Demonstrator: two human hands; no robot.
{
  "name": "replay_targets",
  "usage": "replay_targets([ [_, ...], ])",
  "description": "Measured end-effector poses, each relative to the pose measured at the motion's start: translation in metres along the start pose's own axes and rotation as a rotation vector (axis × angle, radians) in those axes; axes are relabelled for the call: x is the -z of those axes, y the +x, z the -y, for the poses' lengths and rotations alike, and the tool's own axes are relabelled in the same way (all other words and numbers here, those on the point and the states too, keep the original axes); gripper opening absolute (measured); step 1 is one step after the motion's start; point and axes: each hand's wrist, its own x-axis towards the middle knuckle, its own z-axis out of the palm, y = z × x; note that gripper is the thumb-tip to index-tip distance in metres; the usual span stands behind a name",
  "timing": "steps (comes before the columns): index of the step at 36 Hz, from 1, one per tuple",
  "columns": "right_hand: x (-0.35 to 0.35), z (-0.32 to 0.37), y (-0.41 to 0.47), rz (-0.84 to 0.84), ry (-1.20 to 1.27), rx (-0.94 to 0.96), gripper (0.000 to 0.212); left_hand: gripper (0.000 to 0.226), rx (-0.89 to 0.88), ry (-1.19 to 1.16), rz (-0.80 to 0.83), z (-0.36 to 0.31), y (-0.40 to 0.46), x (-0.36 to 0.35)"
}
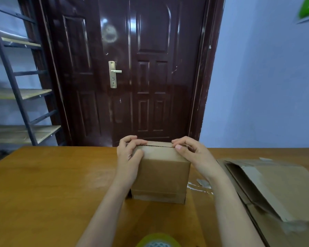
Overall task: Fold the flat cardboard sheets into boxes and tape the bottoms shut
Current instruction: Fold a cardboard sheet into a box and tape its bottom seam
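A folded brown cardboard box (160,177) stands on the wooden table (52,184), its top flaps closed with a dark seam running across between my hands. My left hand (129,154) grips the box's upper left corner, fingers curled over the top flaps and thumb on the near face. My right hand (189,150) grips the upper right corner, fingers curled over the flaps at the seam. A stack of flat cardboard sheets (275,193) lies on the table to the right. A green tape roll (158,240) shows blurred at the bottom edge.
Scraps of clear tape (202,185) stick to the table right of the box. Behind the table stand a dark brown door (132,68) and, at the left, a metal shelf rack (20,97). A blue wall fills the right.
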Motion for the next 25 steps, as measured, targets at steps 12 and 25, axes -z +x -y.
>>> replay_targets([
  [12, -0.031, -0.002, 0.004, -0.135, 0.168, -0.093, 0.022, 0.021, 0.022, 0.093, -0.011, 0.004, 0.007, 0.011],
  [25, -0.027, 0.001, 0.006, -0.099, 0.187, -0.131, 0.025, 0.025, 0.056, 0.076, -0.074, 0.008, 0.005, 0.006],
])
